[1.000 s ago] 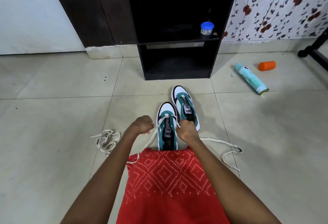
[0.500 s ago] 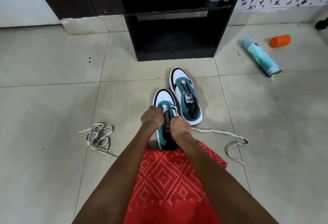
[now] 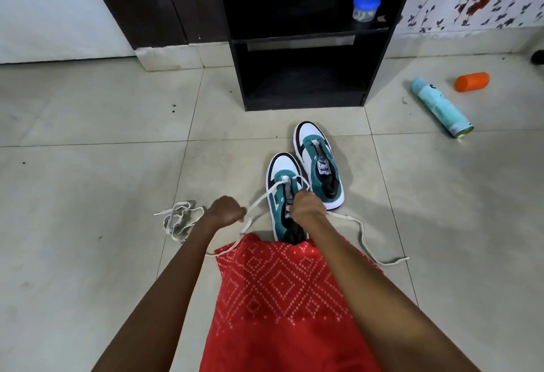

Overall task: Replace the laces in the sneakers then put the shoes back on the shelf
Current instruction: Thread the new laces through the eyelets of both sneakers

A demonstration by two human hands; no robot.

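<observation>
Two teal, white and black sneakers stand side by side on the tiled floor before a black shelf (image 3: 303, 97). The near sneaker (image 3: 279, 192) has a white lace (image 3: 265, 196) threaded through its lowest eyelets. My left hand (image 3: 225, 209) grips one end of that lace, pulled out to the left. My right hand (image 3: 307, 206) rests over the tongue and pinches the other end, which trails right across the floor. The far sneaker (image 3: 319, 165) has only a short bit of lace at its toe end.
A loose pile of white lace (image 3: 179, 221) lies on the floor left of my left hand. A teal spray can (image 3: 440, 108) and an orange cap (image 3: 471, 81) lie at the right. A blue-lidded jar (image 3: 366, 7) stands on the shelf. Red patterned cloth (image 3: 282, 298) covers my lap.
My left hand has moved left, away from the near sneaker, drawing the lace out taut. My right hand stays at the tongue. The view has tilted up.
</observation>
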